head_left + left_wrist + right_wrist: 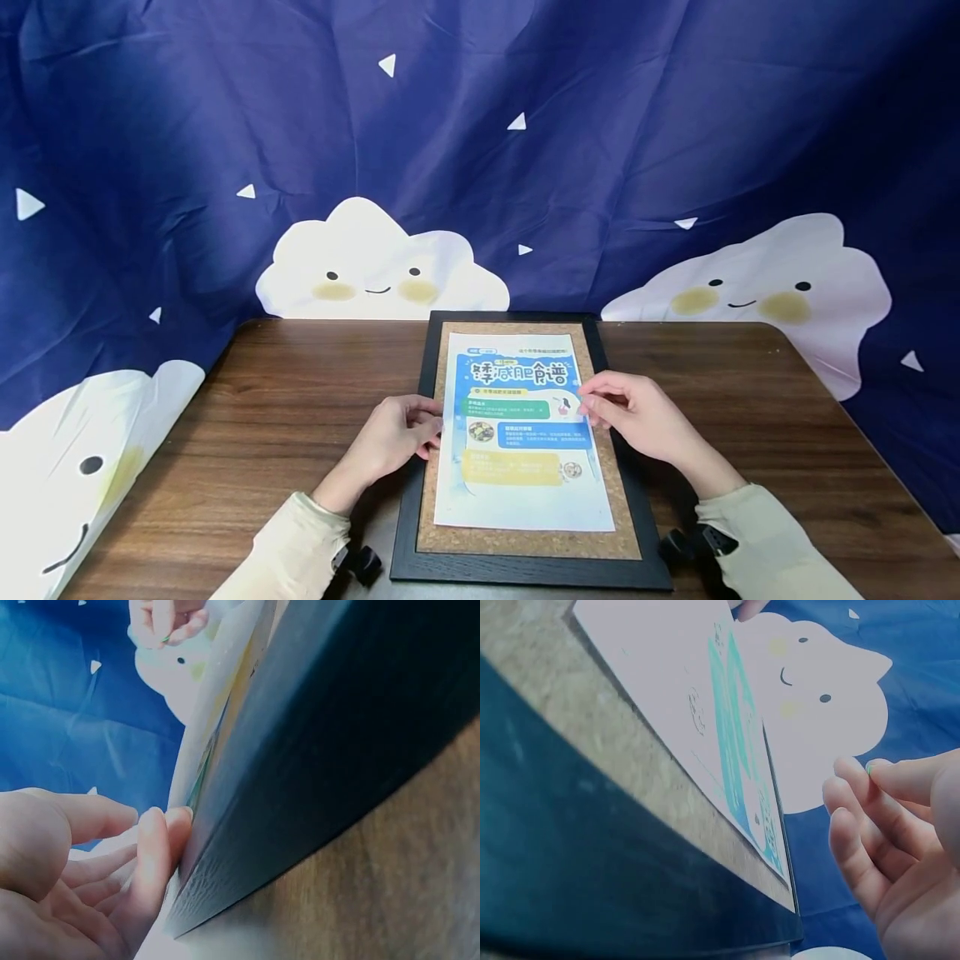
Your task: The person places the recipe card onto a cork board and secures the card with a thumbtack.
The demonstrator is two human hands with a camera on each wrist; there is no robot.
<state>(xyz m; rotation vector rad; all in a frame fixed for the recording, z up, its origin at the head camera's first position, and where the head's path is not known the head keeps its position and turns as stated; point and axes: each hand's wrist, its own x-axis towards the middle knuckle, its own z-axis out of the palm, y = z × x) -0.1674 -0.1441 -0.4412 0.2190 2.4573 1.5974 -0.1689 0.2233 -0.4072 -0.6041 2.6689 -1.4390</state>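
A printed paper sheet [525, 504] with blue, green and yellow blocks lies on a cork board [525, 543] in a black frame [525, 571]. At the board's left side, my left hand [393, 437] has its fingertips [178, 819] against the edge by the sheet. Its thumb stands apart from the board. Over the sheet's right edge is my right hand [630, 412], thumb and forefinger together. They pinch a tiny green thing [869, 769], mostly hidden by the fingertips. The right wrist view shows this hand's other fingers loosely bent.
The board stands on a brown wooden table [322, 367], its far edge near the table's back edge. Behind hangs a dark blue curtain [465, 150] printed with clouds and triangles. Dark wrist devices [358, 563] show at both sleeves.
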